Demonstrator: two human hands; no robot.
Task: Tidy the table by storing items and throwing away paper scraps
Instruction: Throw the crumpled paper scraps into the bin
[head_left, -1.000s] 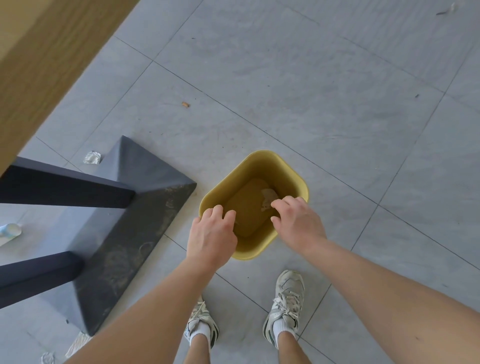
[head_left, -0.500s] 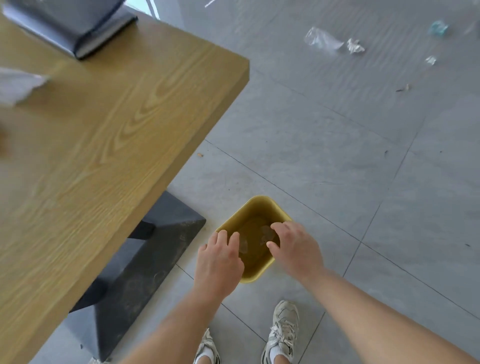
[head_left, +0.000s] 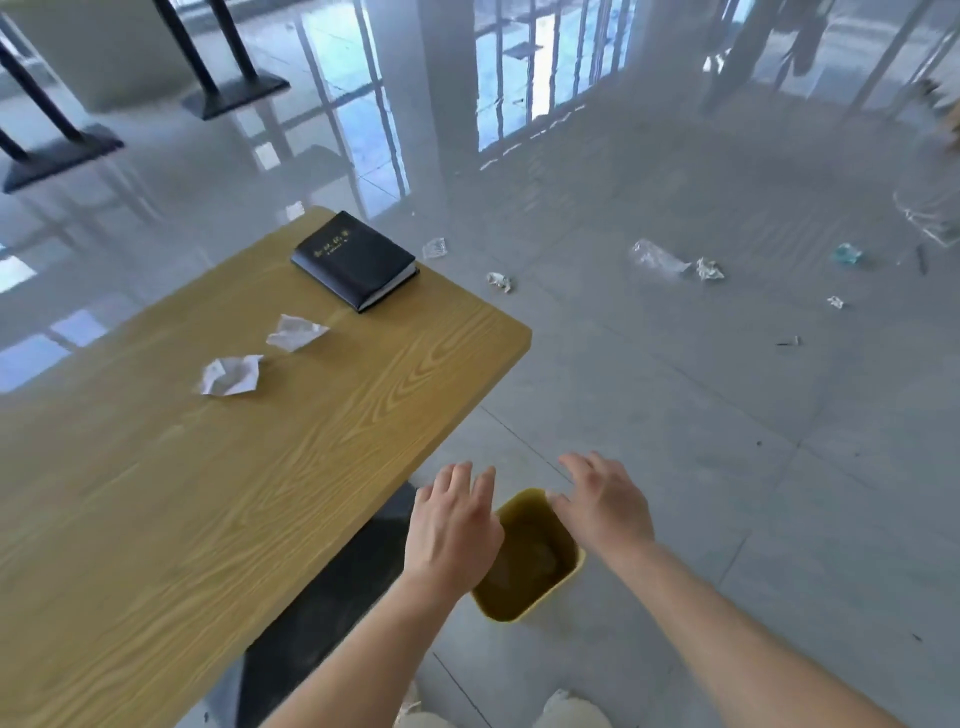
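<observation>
A yellow bin (head_left: 563, 582) stands on the floor beside the wooden table (head_left: 260, 493), with a scrap lying in its bottom. My left hand (head_left: 449, 525) and my right hand (head_left: 605, 499) hover above the bin, fingers spread, holding nothing. On the table lie two crumpled paper scraps, one (head_left: 231, 375) nearer me and another (head_left: 295, 332) behind it. A black book (head_left: 355, 260) lies closed near the table's far corner.
Crumpled papers (head_left: 500, 281) and plastic wrappers (head_left: 658, 258) litter the grey tiled floor to the right. The table's dark base (head_left: 322, 613) sits left of the bin. Black table legs (head_left: 208, 57) stand far back. My shoes show at the bottom edge.
My view has lifted from the bin up to the tabletop. Both hands have risen out of the bin and their fingers have spread.
</observation>
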